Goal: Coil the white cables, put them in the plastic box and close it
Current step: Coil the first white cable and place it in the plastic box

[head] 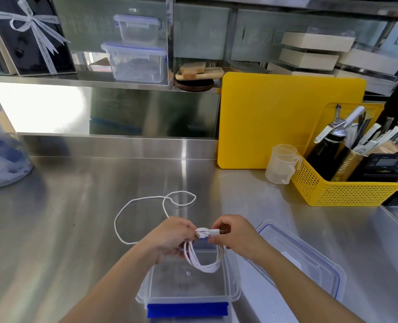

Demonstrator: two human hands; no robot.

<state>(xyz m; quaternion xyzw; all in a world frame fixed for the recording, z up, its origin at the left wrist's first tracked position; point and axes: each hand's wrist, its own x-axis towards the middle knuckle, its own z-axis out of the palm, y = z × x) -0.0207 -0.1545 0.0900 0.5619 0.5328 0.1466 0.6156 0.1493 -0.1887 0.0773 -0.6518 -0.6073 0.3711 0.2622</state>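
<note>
A coiled white cable (pixel 203 262) hangs in several loops above the open clear plastic box (pixel 233 290), which has a blue clip at its front. My left hand (pixel 170 236) pinches the wrapped top of the coil. My right hand (pixel 235 234) grips the cable's plug end just to the right of it. A second white cable (pixel 132 210) lies loose on the steel counter beyond my hands, in one big loop and one small loop. The box's clear lid (pixel 309 259) with blue trim lies flat to the right of the box.
A yellow cutting board (pixel 274 122) leans on the back wall. A yellow basket (pixel 347 190) of utensils and a small measuring cup (pixel 281 164) stand at the right. A clear tub (pixel 2 150) sits at the left edge. Shelves above hold boxes.
</note>
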